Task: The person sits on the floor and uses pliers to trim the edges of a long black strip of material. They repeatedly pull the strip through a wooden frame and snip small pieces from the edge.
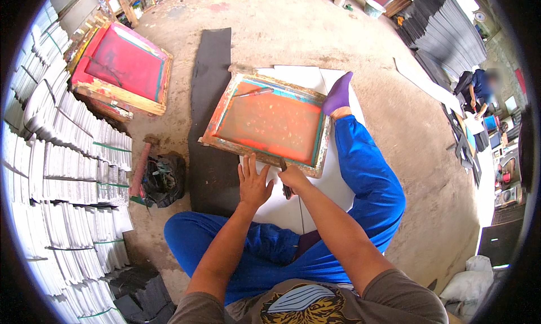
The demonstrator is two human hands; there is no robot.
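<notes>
On the white sheets (280,207) between my legs lies a wooden screen-printing frame (324,155) with orange mesh (270,124). My left hand (255,183) is open, fingers spread, its tips at the frame's near edge. Beside it, my right hand (295,180) is closed round a dark hand tool (283,165), perhaps pliers; the tool's upper end meets the same edge, and my fingers hide much of it. A slim tool with a reddish-brown handle (259,91) rests across the frame's far left part. My purple-socked foot (339,95) touches the frame's right side.
Left of the frame runs a black mat (211,70). Farther left are a red-and-yellow screen frame (127,64), a black bag (162,180) and tall stacks of white sheets (67,172). Dark sheets (448,28) are piled far right, near another person (482,93) at work.
</notes>
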